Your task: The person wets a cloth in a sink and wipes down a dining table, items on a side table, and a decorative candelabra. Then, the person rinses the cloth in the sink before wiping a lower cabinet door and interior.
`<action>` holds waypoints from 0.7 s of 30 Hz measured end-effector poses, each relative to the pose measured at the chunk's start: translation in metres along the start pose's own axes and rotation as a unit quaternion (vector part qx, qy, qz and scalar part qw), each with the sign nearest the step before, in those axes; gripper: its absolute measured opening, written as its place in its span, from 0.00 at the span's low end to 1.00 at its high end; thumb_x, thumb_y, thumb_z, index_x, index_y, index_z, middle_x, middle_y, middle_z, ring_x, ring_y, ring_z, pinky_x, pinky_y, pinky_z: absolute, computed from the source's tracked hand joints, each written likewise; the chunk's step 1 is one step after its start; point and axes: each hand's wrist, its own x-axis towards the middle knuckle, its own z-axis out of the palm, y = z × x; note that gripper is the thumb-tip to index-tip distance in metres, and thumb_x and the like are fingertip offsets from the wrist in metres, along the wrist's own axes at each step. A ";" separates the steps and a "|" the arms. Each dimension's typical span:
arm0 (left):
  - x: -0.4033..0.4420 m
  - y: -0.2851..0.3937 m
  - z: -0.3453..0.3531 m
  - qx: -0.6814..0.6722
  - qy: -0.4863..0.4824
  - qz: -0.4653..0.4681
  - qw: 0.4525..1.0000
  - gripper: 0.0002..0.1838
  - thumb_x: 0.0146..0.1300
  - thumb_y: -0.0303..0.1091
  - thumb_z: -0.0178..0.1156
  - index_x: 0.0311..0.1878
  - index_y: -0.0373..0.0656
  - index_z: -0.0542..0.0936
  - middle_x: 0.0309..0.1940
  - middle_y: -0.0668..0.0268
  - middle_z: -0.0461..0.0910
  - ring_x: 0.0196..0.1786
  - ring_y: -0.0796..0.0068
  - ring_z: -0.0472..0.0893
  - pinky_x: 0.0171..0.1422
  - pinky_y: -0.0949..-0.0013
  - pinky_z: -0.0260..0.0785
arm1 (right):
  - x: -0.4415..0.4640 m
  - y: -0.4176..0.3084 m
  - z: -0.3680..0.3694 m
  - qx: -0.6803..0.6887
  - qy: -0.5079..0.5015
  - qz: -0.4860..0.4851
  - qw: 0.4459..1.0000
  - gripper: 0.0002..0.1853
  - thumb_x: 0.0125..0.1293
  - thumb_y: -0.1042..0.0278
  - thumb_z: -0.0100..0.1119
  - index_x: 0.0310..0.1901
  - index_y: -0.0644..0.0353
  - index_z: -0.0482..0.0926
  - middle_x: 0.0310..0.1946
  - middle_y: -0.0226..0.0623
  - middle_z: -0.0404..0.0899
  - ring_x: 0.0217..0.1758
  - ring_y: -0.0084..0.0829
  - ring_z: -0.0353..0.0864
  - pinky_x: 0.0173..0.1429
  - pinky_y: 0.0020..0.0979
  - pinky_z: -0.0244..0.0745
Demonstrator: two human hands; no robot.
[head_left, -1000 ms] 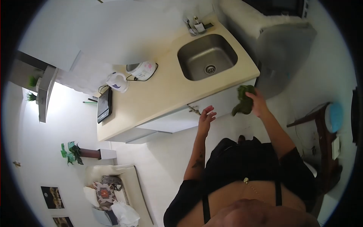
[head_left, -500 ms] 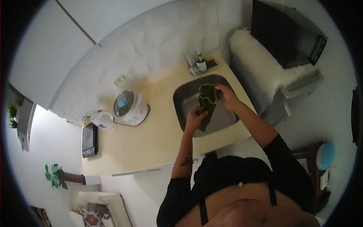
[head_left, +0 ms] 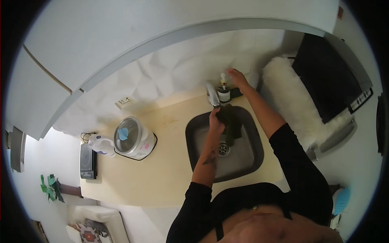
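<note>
A dark green cloth [head_left: 231, 126] hangs over the steel sink [head_left: 251, 162], below the faucet [head_left: 212, 95]. My left hand [head_left: 216, 121] is closed on the cloth's left edge, close under the faucet's spout. My right hand [head_left: 237, 77] is raised beside the top of a pump bottle [head_left: 223, 94] that stands right of the faucet; the hand is off the cloth. Its fingers are partly blurred, and whether they touch the pump cannot be told.
A rice cooker [head_left: 135, 139], a white kettle [head_left: 102, 145] and a black hot plate [head_left: 88, 162] stand on the left of the counter [head_left: 133, 182]. At the right, a black microwave [head_left: 330, 77] rests on a white furry cover [head_left: 287, 97]. Cabinets [head_left: 121, 32] hang above.
My right hand has let go of the cloth and moved up near the pump bottle. My left hand has carried the cloth toward the faucet. The view has shifted toward the wall.
</note>
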 end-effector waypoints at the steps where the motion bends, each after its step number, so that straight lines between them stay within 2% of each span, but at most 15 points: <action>1: 0.011 0.000 0.006 -0.023 -0.035 0.033 0.999 0.13 0.61 0.34 0.53 0.46 0.37 0.73 0.44 0.58 0.77 0.48 0.61 0.76 0.57 0.61 0.67 | 0.007 -0.007 0.004 0.003 -0.024 -0.014 1.000 0.24 0.60 0.45 0.55 0.49 0.57 0.76 0.43 0.33 0.75 0.48 0.26 0.71 0.52 0.28 0.65; 2: 0.021 0.000 0.011 -0.045 -0.070 0.065 0.994 0.15 0.62 0.37 0.53 0.47 0.36 0.73 0.46 0.57 0.76 0.49 0.60 0.75 0.59 0.59 0.65 | 0.011 -0.014 0.007 0.005 -0.031 -0.013 0.999 0.24 0.60 0.45 0.55 0.49 0.57 0.76 0.43 0.33 0.75 0.48 0.26 0.71 0.52 0.28 0.65; 4: 0.046 0.001 0.013 -0.042 -0.067 0.101 0.992 0.17 0.64 0.40 0.52 0.49 0.36 0.72 0.48 0.57 0.76 0.51 0.60 0.75 0.60 0.58 0.65 | 0.012 -0.015 0.011 -0.077 -0.124 0.116 0.982 0.28 0.60 0.44 0.56 0.53 0.59 0.74 0.47 0.35 0.75 0.50 0.29 0.72 0.55 0.28 0.64; 5: 0.058 0.003 0.013 -0.035 -0.070 0.133 0.988 0.20 0.65 0.43 0.50 0.51 0.36 0.72 0.50 0.57 0.75 0.52 0.59 0.74 0.61 0.57 0.64 | 0.010 -0.014 0.014 -0.076 -0.127 0.120 0.982 0.28 0.60 0.44 0.56 0.53 0.59 0.74 0.47 0.35 0.75 0.50 0.29 0.72 0.55 0.28 0.64; 7: 0.078 0.008 0.016 -0.052 -0.053 0.119 0.990 0.21 0.66 0.44 0.49 0.52 0.36 0.71 0.51 0.57 0.75 0.54 0.59 0.74 0.62 0.56 0.63 | 0.007 -0.011 0.019 -0.014 -0.093 0.151 0.984 0.24 0.60 0.47 0.57 0.45 0.62 0.77 0.39 0.35 0.77 0.43 0.28 0.75 0.48 0.30 0.69; 8: 0.086 0.008 0.017 -0.070 -0.040 0.103 0.991 0.22 0.66 0.45 0.48 0.53 0.36 0.71 0.52 0.57 0.74 0.55 0.59 0.73 0.64 0.56 0.62 | 0.007 -0.010 0.020 -0.015 -0.095 0.155 0.983 0.24 0.60 0.47 0.57 0.45 0.62 0.77 0.39 0.35 0.77 0.43 0.28 0.75 0.48 0.30 0.69; 10: 0.092 0.009 0.022 -0.086 -0.040 0.101 0.990 0.21 0.65 0.44 0.51 0.53 0.38 0.71 0.50 0.58 0.75 0.54 0.60 0.74 0.62 0.57 0.65 | 0.004 -0.003 0.020 0.059 -0.105 0.140 0.983 0.30 0.59 0.44 0.57 0.53 0.61 0.73 0.46 0.35 0.75 0.47 0.29 0.74 0.51 0.30 0.69; 11: 0.094 0.010 0.025 -0.100 -0.047 0.103 0.989 0.20 0.64 0.44 0.54 0.52 0.39 0.71 0.49 0.60 0.76 0.52 0.62 0.75 0.60 0.58 0.68 | 0.003 -0.001 0.021 0.059 -0.104 0.144 0.982 0.30 0.59 0.44 0.57 0.53 0.61 0.73 0.46 0.35 0.75 0.47 0.29 0.74 0.51 0.30 0.69; 13: 0.099 0.010 0.020 -0.112 -0.057 0.103 0.987 0.20 0.64 0.44 0.54 0.52 0.39 0.71 0.49 0.60 0.76 0.52 0.62 0.75 0.60 0.58 0.68 | 0.005 0.001 0.023 0.107 -0.105 0.172 0.974 0.28 0.58 0.45 0.60 0.51 0.62 0.74 0.45 0.35 0.75 0.45 0.26 0.74 0.49 0.29 0.69; 15: 0.099 0.011 0.016 -0.121 -0.061 0.104 0.985 0.20 0.64 0.43 0.55 0.52 0.39 0.71 0.49 0.60 0.76 0.52 0.62 0.75 0.60 0.58 0.68 | 0.005 0.003 0.018 0.115 -0.114 0.162 0.973 0.28 0.58 0.46 0.60 0.50 0.62 0.74 0.45 0.34 0.75 0.45 0.25 0.74 0.49 0.28 0.69; 16: 0.098 0.013 0.016 -0.114 -0.051 0.101 0.987 0.21 0.65 0.44 0.50 0.53 0.37 0.71 0.51 0.58 0.74 0.54 0.61 0.74 0.62 0.56 0.65 | 0.005 0.005 0.018 0.126 -0.120 0.148 0.974 0.27 0.58 0.46 0.61 0.50 0.62 0.75 0.44 0.33 0.75 0.44 0.24 0.74 0.49 0.27 0.69; 17: 0.097 0.014 0.017 -0.107 -0.041 0.098 0.989 0.22 0.67 0.44 0.46 0.55 0.36 0.70 0.54 0.57 0.73 0.56 0.59 0.73 0.64 0.55 0.62 | 0.006 0.005 0.020 0.126 -0.122 0.151 0.973 0.27 0.58 0.46 0.61 0.50 0.62 0.75 0.44 0.33 0.75 0.44 0.24 0.74 0.49 0.27 0.69; 19: 0.097 0.013 0.014 -0.111 -0.025 0.106 0.988 0.21 0.67 0.43 0.46 0.54 0.36 0.71 0.53 0.56 0.74 0.56 0.59 0.73 0.64 0.54 0.63 | 0.007 0.010 0.020 0.043 -0.117 0.114 0.986 0.27 0.60 0.45 0.58 0.49 0.62 0.76 0.40 0.33 0.77 0.43 0.25 0.74 0.49 0.28 0.68; 21: 0.095 0.011 0.008 -0.115 -0.008 0.110 0.987 0.21 0.67 0.43 0.47 0.54 0.36 0.71 0.53 0.56 0.74 0.56 0.59 0.73 0.64 0.54 0.63 | 0.010 0.010 0.021 0.008 -0.114 0.129 0.985 0.26 0.60 0.45 0.58 0.50 0.60 0.76 0.42 0.32 0.76 0.44 0.25 0.74 0.50 0.28 0.68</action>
